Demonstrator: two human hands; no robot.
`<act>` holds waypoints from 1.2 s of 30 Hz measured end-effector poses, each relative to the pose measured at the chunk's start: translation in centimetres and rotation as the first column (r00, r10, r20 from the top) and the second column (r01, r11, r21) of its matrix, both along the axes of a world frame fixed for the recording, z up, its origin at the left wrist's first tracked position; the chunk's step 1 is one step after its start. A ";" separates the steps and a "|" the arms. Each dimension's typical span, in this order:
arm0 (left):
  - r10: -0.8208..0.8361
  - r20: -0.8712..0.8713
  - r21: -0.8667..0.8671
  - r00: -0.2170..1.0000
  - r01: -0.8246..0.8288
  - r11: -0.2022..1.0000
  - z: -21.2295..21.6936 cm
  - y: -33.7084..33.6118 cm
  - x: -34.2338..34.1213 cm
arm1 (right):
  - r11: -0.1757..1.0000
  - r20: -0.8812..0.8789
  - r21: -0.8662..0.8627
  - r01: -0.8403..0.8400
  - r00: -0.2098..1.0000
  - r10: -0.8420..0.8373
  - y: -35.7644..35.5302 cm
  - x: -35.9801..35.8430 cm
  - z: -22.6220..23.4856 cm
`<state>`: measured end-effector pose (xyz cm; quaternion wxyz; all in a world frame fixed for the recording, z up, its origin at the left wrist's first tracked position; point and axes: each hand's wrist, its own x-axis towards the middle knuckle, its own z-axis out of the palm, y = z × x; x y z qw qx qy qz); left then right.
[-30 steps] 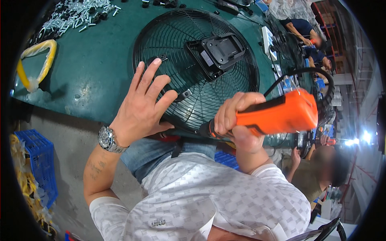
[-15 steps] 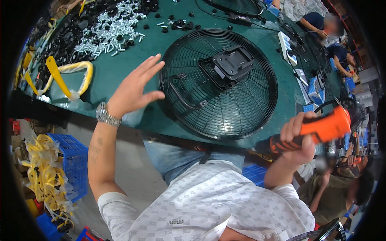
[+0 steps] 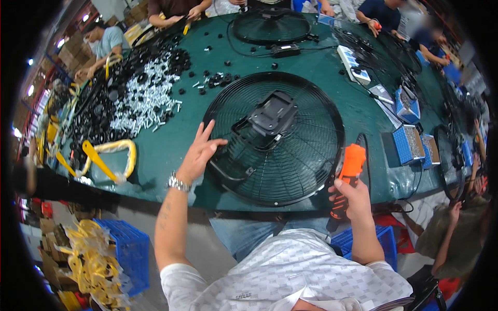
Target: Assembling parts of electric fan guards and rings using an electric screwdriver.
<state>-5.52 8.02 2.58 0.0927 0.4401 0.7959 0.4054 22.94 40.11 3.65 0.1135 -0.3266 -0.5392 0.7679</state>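
The table's (image 3: 384, 181) near edge runs at 6 o'clock, the grille (image 3: 306, 168) lying flat just inside it; a tug towards you could tip it off. Your right hand (image 3: 355, 199), at the grille's 4, wraps firmly round the driver (image 3: 353, 159), which could knock the rim; its cord (image 3: 369, 161) could snag. Your left hand (image 3: 196, 159), fingers loosely spread, grips nothing visible near the handle (image 3: 236, 179) at 8; contact is unclear. Room opens at 3, before the boxes (image 3: 408, 145), and at 10, before the screws (image 3: 148, 98).

My right fingers (image 3: 346, 188) hide part of the orange power tool (image 3: 354, 158). The far brown-shirted person (image 3: 168, 7) loses the head beyond the upper edge. Pieces (image 3: 413, 141) in the right blue box (image 3: 400, 146) look too small to tell.
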 end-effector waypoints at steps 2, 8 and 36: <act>0.173 -0.059 0.079 0.983 -0.168 0.983 -0.1 0.3 2.6 | 0.999 -0.086 -0.032 -0.016 0.996 0.013 1.2 -1.9 -0.1; 0.464 -0.300 0.080 0.834 -0.463 0.883 -1.4 3.1 14.9 | 0.997 -0.038 -0.081 0.016 0.999 -0.019 6.3 -7.5 0.1; -0.564 -0.527 -0.485 0.636 0.321 0.814 1.0 64.1 22.3 | 0.892 -0.545 -0.151 0.426 0.717 -0.434 11.2 22.3 -3.7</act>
